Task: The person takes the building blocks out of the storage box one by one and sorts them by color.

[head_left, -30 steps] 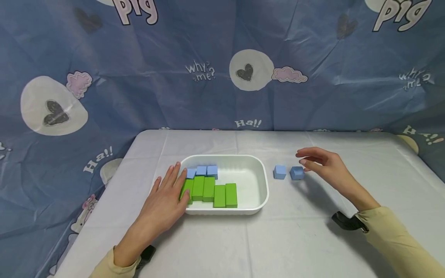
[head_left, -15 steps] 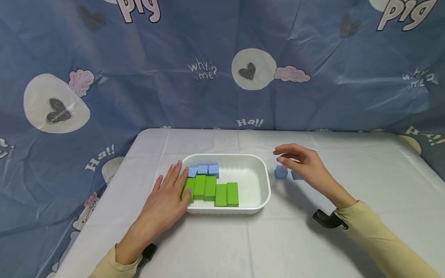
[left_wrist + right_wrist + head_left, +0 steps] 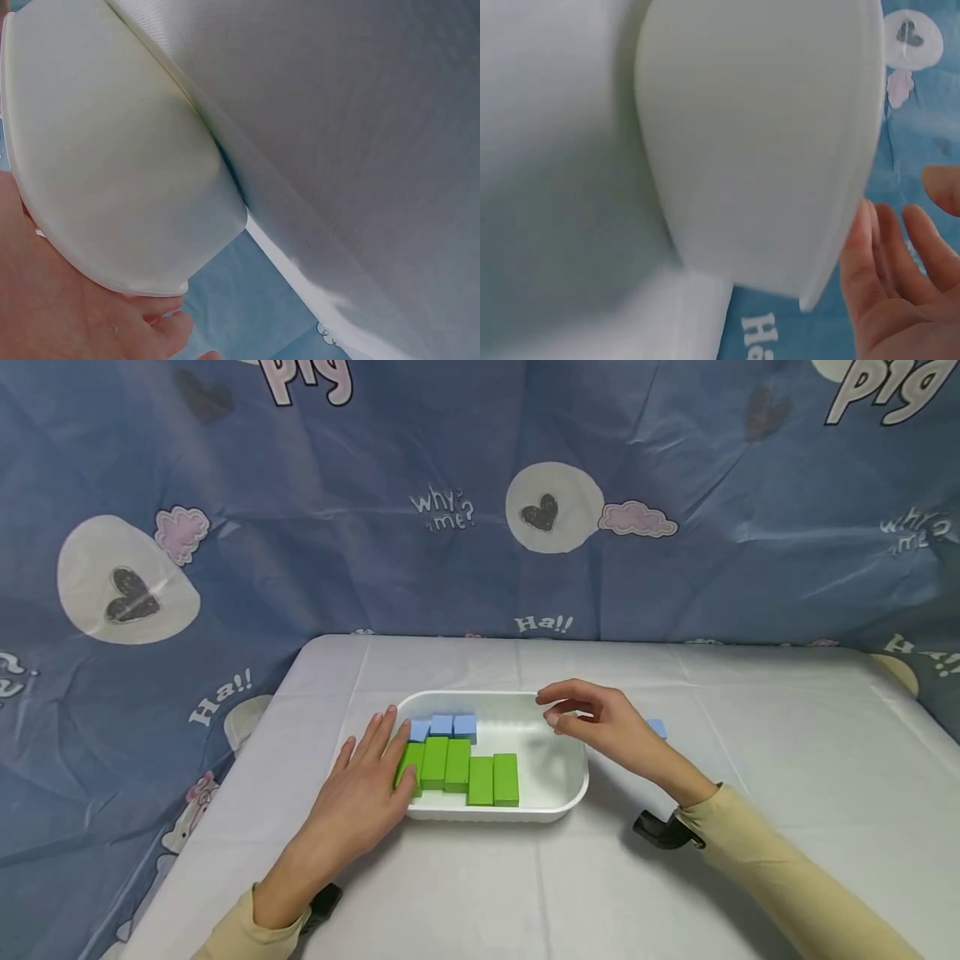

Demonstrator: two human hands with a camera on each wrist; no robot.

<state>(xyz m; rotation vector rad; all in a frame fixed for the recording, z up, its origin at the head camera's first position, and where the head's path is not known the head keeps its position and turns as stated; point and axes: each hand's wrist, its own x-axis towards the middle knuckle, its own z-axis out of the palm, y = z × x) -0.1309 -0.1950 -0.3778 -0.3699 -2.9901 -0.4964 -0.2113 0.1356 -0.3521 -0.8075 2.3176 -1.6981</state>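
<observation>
A white plastic tray (image 3: 495,816) holds several green rectangular blocks (image 3: 481,781) and three visible blue cubes (image 3: 465,727) in its left part. My left hand (image 3: 360,797) rests on the tray's left end with fingers straight, its thumb beside the leftmost green block. Over the tray's right rim hovers my right hand (image 3: 611,727), fingers loosely bent. The right wrist view shows a gap between thumb and fingertips (image 3: 862,225) and nothing held. Part of a blue cube (image 3: 657,727) on the table shows behind the right hand, which covers the other one.
The table (image 3: 480,893) wears a white cloth. Behind and left of it hangs a blue printed curtain (image 3: 360,552). Black straps (image 3: 667,831) sit at both wrists. Outer walls of the tray (image 3: 120,150) fill much of both wrist views.
My right hand has moved left, from beside the two loose blue cubes, past them, to above the tray's right end. The left hand has stayed in place on the tray.
</observation>
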